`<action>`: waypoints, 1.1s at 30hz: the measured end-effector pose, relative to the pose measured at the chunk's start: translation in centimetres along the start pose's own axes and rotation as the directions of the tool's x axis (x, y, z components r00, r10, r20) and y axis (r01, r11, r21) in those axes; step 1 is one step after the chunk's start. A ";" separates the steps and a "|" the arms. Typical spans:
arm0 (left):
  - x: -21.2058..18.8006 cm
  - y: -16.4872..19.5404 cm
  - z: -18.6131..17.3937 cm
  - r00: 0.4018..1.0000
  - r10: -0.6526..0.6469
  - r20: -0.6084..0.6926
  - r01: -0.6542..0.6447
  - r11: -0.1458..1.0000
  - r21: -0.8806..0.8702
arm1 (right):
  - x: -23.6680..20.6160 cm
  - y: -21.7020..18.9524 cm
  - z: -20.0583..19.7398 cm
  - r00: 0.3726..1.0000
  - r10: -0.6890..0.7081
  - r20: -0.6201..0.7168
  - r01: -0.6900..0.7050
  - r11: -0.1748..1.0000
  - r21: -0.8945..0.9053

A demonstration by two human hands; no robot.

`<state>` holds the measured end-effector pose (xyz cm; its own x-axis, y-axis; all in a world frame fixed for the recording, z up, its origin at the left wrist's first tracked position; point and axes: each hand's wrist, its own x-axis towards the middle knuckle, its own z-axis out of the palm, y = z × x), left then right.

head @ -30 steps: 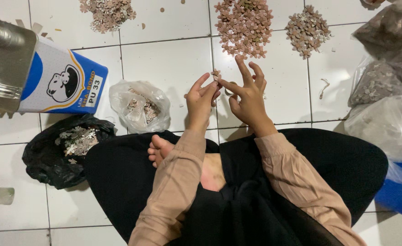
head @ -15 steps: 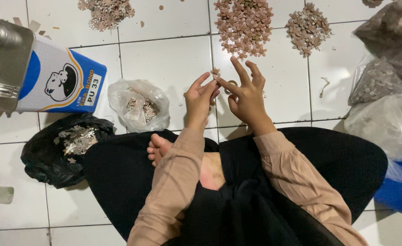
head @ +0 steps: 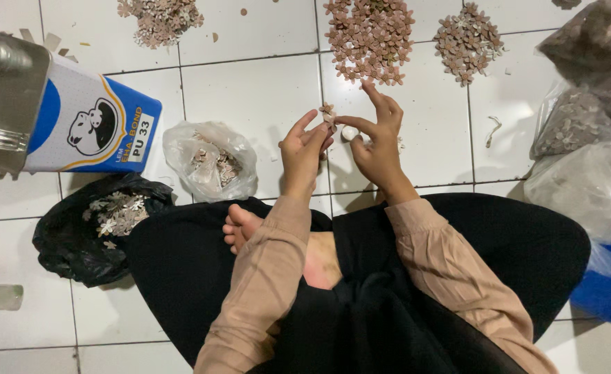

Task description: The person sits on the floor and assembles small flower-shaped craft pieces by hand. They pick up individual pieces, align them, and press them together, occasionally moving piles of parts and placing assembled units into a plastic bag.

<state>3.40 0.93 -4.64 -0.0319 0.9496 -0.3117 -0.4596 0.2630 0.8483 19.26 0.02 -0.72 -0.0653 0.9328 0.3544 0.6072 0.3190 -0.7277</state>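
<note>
A small pinkish-brown flower-shaped piece sits pinched at the fingertips where the two hands meet, above the white tiled floor. The left hand has its thumb and first fingers closed on the lower edge of the piece, and the right hand meets it from the other side with thumb and a finger drawn in, while its index finger points straight up and away. A small white roundish object shows just below the right fingers; whether it is held or lies on the tile cannot be told. Directly beyond the hands lies a large loose heap of pinkish flower-shaped pieces, with a smaller greyer heap to its right and another pale heap far to the left. Just left of the left hand, a crumpled clear plastic bag holds a handful of pale pieces. Further left and nearer the person, an open black plastic bag holds silvery-white flower shapes. Above it lies a rectangular tin can on its side, white with blue curved bands, an orange line and a round black-and-white animal picture, its metal end towards the left edge. At the right edge stand several clear plastic bags filled with greyish pieces, above something blue.
</note>
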 end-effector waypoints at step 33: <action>-0.4 0.9 0.2 0.998 -0.054 -0.029 0.055 0.998 0.023 | -0.2 -0.1 0.2 0.986 -0.167 -0.024 0.162 0.978 -0.135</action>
<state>3.14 0.87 -3.65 -0.0331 0.9287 -0.3695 -0.4402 0.3183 0.8396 19.06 -0.10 -0.87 -0.1469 0.8622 0.4849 0.6895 0.4407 -0.5748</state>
